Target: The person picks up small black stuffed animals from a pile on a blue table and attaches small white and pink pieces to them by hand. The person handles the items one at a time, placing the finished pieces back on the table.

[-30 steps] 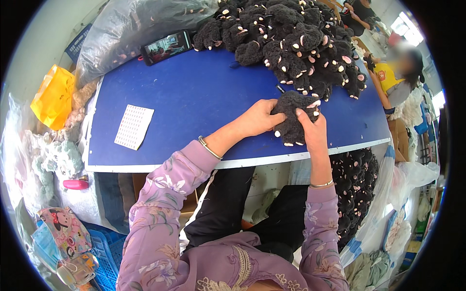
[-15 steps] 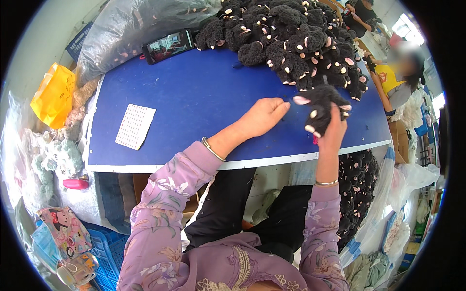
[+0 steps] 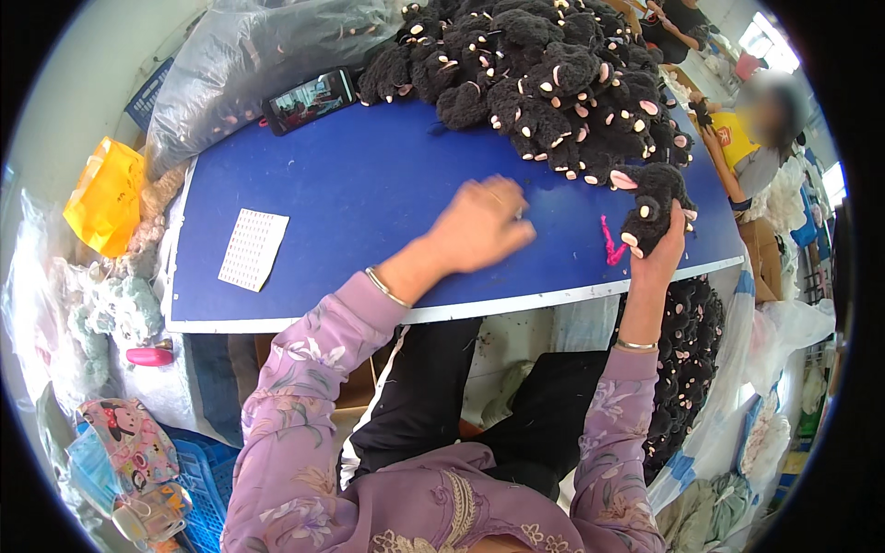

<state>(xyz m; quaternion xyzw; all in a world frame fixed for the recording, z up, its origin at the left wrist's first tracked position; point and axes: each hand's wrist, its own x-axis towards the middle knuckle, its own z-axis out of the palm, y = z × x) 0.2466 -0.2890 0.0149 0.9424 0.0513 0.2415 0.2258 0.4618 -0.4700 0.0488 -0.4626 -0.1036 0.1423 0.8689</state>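
A small black plush toy (image 3: 653, 207) with pink-lined ears and pale feet is gripped in my right hand (image 3: 659, 251) above the table's right side. A bright pink strip (image 3: 610, 241) hangs just left of the toy; whether it is fastened to it I cannot tell. My left hand (image 3: 479, 226) is over the middle of the blue tabletop, apart from the toy. Its fingers are smeared by motion. Beyond both hands a big heap of similar black plush toys (image 3: 553, 78) covers the far right part of the table.
On the blue table (image 3: 332, 198) lie a white sticker sheet (image 3: 253, 249) and a phone (image 3: 311, 100) propped against a clear plastic bag (image 3: 249, 69). A yellow bag (image 3: 106, 198) stands at left. More black toys (image 3: 684, 369) fill a bag below right. Another person (image 3: 751, 138) sits at far right.
My right hand has moved right with the plush toy, and the pink strip now shows at greater length. My left hand has shifted slightly left, its fist now a blur.
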